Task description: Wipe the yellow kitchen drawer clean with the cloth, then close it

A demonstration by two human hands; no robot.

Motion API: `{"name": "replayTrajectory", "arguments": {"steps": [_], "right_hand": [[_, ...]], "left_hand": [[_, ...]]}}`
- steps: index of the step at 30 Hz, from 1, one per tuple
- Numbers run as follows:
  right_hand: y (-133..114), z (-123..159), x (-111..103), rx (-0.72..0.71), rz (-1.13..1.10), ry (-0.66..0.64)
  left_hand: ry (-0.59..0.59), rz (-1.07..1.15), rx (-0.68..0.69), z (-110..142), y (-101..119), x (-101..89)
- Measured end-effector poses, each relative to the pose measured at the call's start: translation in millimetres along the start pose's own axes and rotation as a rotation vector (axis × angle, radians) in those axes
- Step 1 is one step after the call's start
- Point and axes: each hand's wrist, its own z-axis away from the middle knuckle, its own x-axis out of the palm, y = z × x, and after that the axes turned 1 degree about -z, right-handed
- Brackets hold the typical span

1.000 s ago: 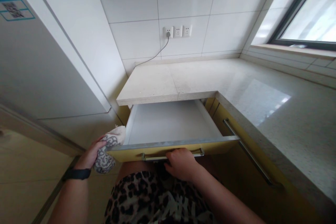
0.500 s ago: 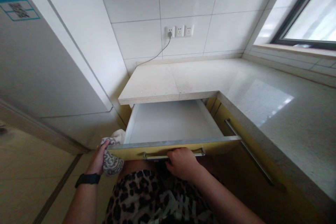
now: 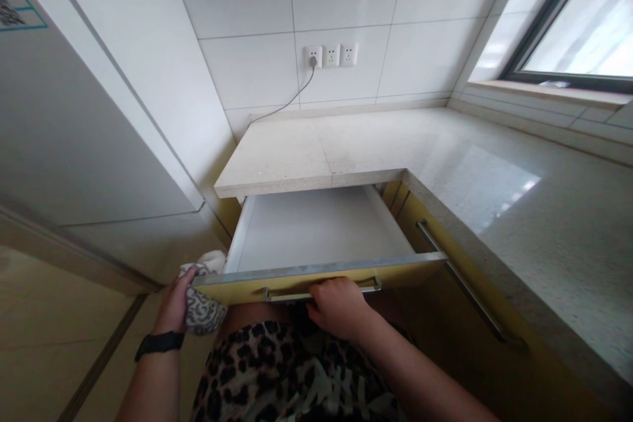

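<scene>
A white-lined drawer (image 3: 316, 231) with a yellow front is pulled out from under the counter, and nothing shows inside it. My right hand (image 3: 339, 306) is closed around the middle of its metal handle (image 3: 287, 297). At the drawer's left front corner my left hand (image 3: 174, 303), wearing a dark wristband, grips a grey-and-white patterned cloth (image 3: 204, 313). The cloth is bunched against the end of the drawer front; part of it goes behind the corner.
A pale L-shaped countertop (image 3: 376, 138) runs along the back and right, its edge overhanging the drawer. A white fridge-like cabinet (image 3: 113, 112) stands at left. A plugged cord (image 3: 297, 95) drops from the wall sockets (image 3: 331, 55). Another long handle (image 3: 475, 297) sticks out at right.
The view has shifted slightly, so everything sits a little further left in the picture. Both hands keep their holds, and the drawer stays pulled out.
</scene>
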Motion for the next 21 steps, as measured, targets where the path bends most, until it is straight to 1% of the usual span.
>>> {"name": "replayTrajectory", "arguments": {"steps": [3,6,9,11,13,16,18,21], "right_hand": [[-0.5,-0.6,-0.6,0.015,0.006,-0.02],[-1.0,-0.8,-2.5,0.008,0.009,-0.036],[-1.7,-0.5,-4.4,0.008,0.013,-0.045],[-2.2,-0.3,-4.5,0.017,0.022,-0.051],[-2.4,-0.2,-3.5,0.025,0.03,-0.048],[-2.3,-0.3,-1.3,0.03,0.033,-0.035],[-2.1,-0.3,-0.1,0.028,0.03,-0.025],[-1.9,-0.4,0.6,0.031,0.023,-0.018]], "left_hand": [[0.024,0.001,0.11,2.6,25.7,-5.2],[0.094,-0.063,0.203,4.4,46.4,-7.4],[0.051,-0.09,0.226,6.6,53.4,-4.4],[0.031,-0.074,0.216,8.0,49.9,-1.7],[0.033,-0.078,0.186,8.9,42.0,0.1],[0.013,-0.147,0.111,9.8,26.9,1.9],[0.029,-0.173,0.079,9.9,17.2,3.4],[0.033,-0.141,0.071,8.8,5.8,5.6]]}}
